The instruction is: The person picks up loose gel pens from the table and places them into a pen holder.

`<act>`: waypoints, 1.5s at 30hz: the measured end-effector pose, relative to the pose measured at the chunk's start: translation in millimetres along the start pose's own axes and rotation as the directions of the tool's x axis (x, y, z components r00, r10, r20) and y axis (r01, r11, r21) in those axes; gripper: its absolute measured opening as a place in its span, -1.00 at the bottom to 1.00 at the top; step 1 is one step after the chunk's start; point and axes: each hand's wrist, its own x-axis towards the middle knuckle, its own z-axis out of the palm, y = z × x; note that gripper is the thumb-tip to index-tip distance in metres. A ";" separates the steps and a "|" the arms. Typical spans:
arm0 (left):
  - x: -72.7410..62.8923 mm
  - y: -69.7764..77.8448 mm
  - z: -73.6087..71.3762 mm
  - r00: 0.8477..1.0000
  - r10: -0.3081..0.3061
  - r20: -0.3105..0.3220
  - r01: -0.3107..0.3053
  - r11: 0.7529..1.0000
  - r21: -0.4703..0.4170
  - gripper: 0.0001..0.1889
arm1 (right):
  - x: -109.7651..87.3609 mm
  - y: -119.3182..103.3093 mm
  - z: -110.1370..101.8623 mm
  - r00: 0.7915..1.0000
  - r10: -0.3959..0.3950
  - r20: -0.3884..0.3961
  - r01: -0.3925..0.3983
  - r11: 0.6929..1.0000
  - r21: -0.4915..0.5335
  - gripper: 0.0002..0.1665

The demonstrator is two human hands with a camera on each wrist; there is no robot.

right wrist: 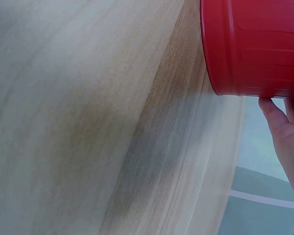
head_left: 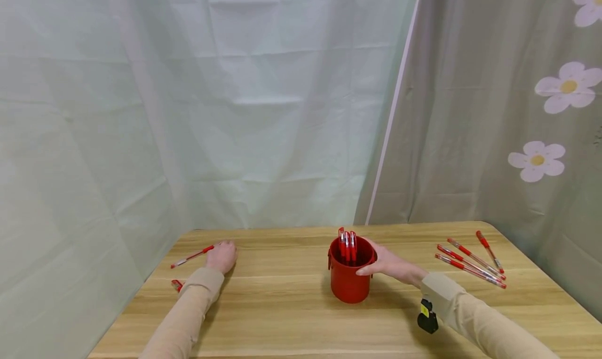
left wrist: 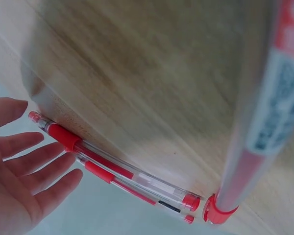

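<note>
My left hand (head_left: 222,256) is low over the table at its back left, thumb and fingers spread apart. Two red gel pens (left wrist: 120,165) lie side by side by its fingertips in the left wrist view; whether the fingers touch them I cannot tell. Another pen (left wrist: 255,142) looms close on the right of that view; in the head view my sleeve partly covers a pen (head_left: 177,285) there. My right hand (head_left: 388,262) grips a red bucket-shaped pen holder (head_left: 349,286), thumb on the near side, other fingers mostly hidden behind. Several red pens (head_left: 347,246) stand in the holder.
Several more red pens (head_left: 470,265) lie on the right part of the wooden table (head_left: 277,307). A small black device with a yellow label (head_left: 427,317) hangs at my right wrist. Pale curtains (head_left: 273,113) close off the back and sides.
</note>
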 end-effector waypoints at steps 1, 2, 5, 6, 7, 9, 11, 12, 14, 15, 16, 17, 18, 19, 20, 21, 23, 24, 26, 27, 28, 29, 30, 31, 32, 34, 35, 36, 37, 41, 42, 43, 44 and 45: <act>-0.2 -0.1 0.0 1.000 -0.002 -0.001 0.002 1.000 0.004 -0.82 | -0.2 -0.3 0.3 1.000 0.000 0.002 0.000 1.000 0.002 -0.13; -0.5 -0.1 -0.1 1.000 -0.004 -0.002 0.004 1.000 0.009 -0.81 | -0.5 -0.7 0.6 1.000 0.000 0.002 0.000 1.000 0.004 -0.13; -1.3 -0.4 0.0 1.000 -0.009 0.003 0.009 1.000 0.025 -0.79 | -1.0 -1.2 1.2 1.000 -0.005 0.001 0.005 1.000 0.005 -0.13; -1.7 -0.5 -0.1 1.000 -0.008 0.003 0.008 1.000 0.030 -0.79 | -1.1 -1.3 1.3 1.000 -0.006 0.001 0.006 1.000 0.005 -0.13; -1.9 -0.1 -0.5 1.000 -0.007 0.003 0.007 0.999 0.036 -0.78 | -1.1 -1.3 1.4 1.000 -0.008 0.001 0.008 1.000 0.004 -0.13; -2.7 0.1 -1.5 1.000 -0.003 0.005 0.003 0.999 0.042 -0.78 | -1.2 -1.0 1.4 1.000 -0.009 0.002 0.009 1.000 0.003 -0.13; -3.6 0.8 -3.2 1.000 0.001 0.007 -0.001 0.999 0.044 -0.80 | -1.2 -0.9 1.4 1.000 -0.011 0.004 0.011 1.000 0.003 -0.13; -3.8 1.3 -4.1 1.000 0.005 0.011 -0.006 0.999 0.046 -0.81 | -1.1 -0.7 1.3 1.000 -0.011 0.006 0.011 1.000 0.003 -0.13; -4.4 2.3 -6.0 1.000 0.012 0.022 -0.013 0.999 0.049 -0.83 | -1.0 -0.3 1.2 1.000 -0.015 0.009 0.014 1.000 0.006 -0.13; -4.4 2.9 -6.7 1.000 0.017 0.026 -0.018 0.999 0.050 -0.85 | -1.0 -0.4 1.3 1.000 -0.018 0.011 0.018 1.000 0.010 -0.13; -4.4 3.5 -7.5 0.999 0.021 0.028 -0.022 0.999 0.050 -0.86 | -0.9 -0.4 1.2 1.000 -0.021 0.012 0.020 1.000 0.011 -0.14; -4.4 4.0 -8.0 0.999 0.025 0.033 -0.026 0.998 0.053 -0.86 | -0.9 -0.2 1.2 1.000 -0.022 0.012 0.022 1.000 0.012 -0.14; -4.3 4.3 -8.4 0.999 0.027 0.037 -0.029 0.998 0.054 -0.87 | -0.9 -0.1 1.2 1.000 -0.023 0.011 0.023 1.000 0.013 -0.14; -4.3 4.7 -8.7 0.999 0.031 0.040 -0.033 0.998 0.054 -0.88 | -0.9 -0.1 1.2 1.000 -0.024 0.011 0.024 1.000 0.013 -0.14; -4.4 5.0 -9.1 0.998 0.034 0.044 -0.037 0.998 0.054 -0.89 | -0.9 0.0 1.2 1.000 -0.022 0.010 0.022 1.000 0.013 -0.14; -4.5 5.3 -9.4 0.998 0.037 0.048 -0.040 0.998 0.054 -0.89 | -1.0 0.1 1.3 1.000 -0.019 0.010 0.019 1.000 0.012 -0.14; -4.5 5.6 -9.5 0.997 0.045 0.055 -0.048 0.997 0.055 -0.89 | -1.1 0.4 1.4 1.000 -0.013 0.008 0.013 1.000 0.007 -0.15; -4.6 5.9 -9.7 0.997 0.049 0.056 -0.052 0.997 0.055 -0.90 | -1.2 0.4 1.5 1.000 -0.012 0.006 0.012 1.000 0.005 -0.14; -4.4 6.4 -9.9 0.997 0.063 0.050 -0.066 0.996 0.061 -0.89 | -1.3 0.5 1.6 1.000 -0.008 0.005 0.008 1.000 0.006 -0.14; -4.0 6.7 -9.8 0.997 0.070 0.045 -0.073 0.995 0.065 -0.89 | -1.2 0.4 1.7 1.000 -0.009 0.003 0.009 1.000 0.006 -0.14; -3.4 7.0 -9.6 0.996 0.081 0.038 -0.084 0.994 0.067 -0.88 | -1.1 0.4 1.8 1.000 -0.010 0.000 0.010 1.000 0.006 -0.14; -3.1 7.5 -9.7 0.995 0.091 0.032 -0.093 0.993 0.069 -0.87 | -1.0 0.4 1.9 1.000 -0.011 -0.001 0.011 1.000 0.006 -0.14; -2.6 7.5 -9.3 0.994 0.102 0.027 -0.104 0.992 0.072 -0.87 | -0.9 0.5 1.8 1.000 -0.009 -0.003 0.009 1.000 0.005 -0.14; -2.1 8.3 -9.7 0.993 0.114 0.024 -0.116 0.990 0.076 -0.86 | -0.7 0.7 1.8 1.000 -0.007 -0.003 0.007 1.000 0.005 -0.14; -1.8 8.9 -10.2 0.992 0.121 0.027 -0.123 0.989 0.077 -0.85 | -0.5 0.6 1.8 1.000 -0.006 -0.005 0.006 1.000 0.004 -0.14; -1.5 10.1 -11.3 0.990 0.132 0.040 -0.135 0.987 0.083 -0.84 | -0.1 0.9 1.7 1.000 -0.002 -0.006 0.002 1.000 -0.001 -0.13; -1.4 10.5 -11.8 0.990 0.135 0.047 -0.138 0.986 0.088 -0.84 | -0.1 0.7 1.8 1.000 -0.001 -0.007 0.001 1.000 -0.002 -0.13; -1.1 10.8 -12.1 0.989 0.136 0.055 -0.141 0.986 0.095 -0.84 | 0.1 0.8 1.7 1.000 0.001 -0.006 -0.001 1.000 -0.004 -0.13; -0.8 11.4 -12.8 0.989 0.135 0.061 -0.140 0.985 0.097 -0.83 | 0.2 0.9 1.7 1.000 0.001 -0.006 -0.001 1.000 -0.004 -0.13; 2.2 11.3 -10.9 0.989 0.142 0.049 -0.146 0.985 0.090 -0.85 | 0.6 0.4 1.7 1.000 -0.003 0.000 0.003 1.000 0.000 -0.13; 3.1 11.4 -10.5 0.989 0.146 0.038 -0.149 0.985 0.083 -0.85 | 0.7 0.5 1.5 1.000 -0.004 0.000 0.004 1.000 0.000 -0.13; 4.0 11.5 -10.0 0.988 0.152 0.026 -0.154 0.985 0.073 -0.84 | 0.7 0.4 1.4 1.000 -0.006 0.001 0.006 1.000 0.000 -0.13; 4.9 11.8 -9.5 0.987 0.162 0.015 -0.162 0.985 0.065 -0.84 | 0.7 0.3 1.3 1.000 -0.008 0.002 0.008 1.000 0.000 -0.13; 5.8 11.9 -8.9 0.985 0.175 0.000 -0.175 0.983 0.058 -0.84 | 0.7 0.1 1.2 1.000 -0.010 0.001 0.010 1.000 0.000 -0.13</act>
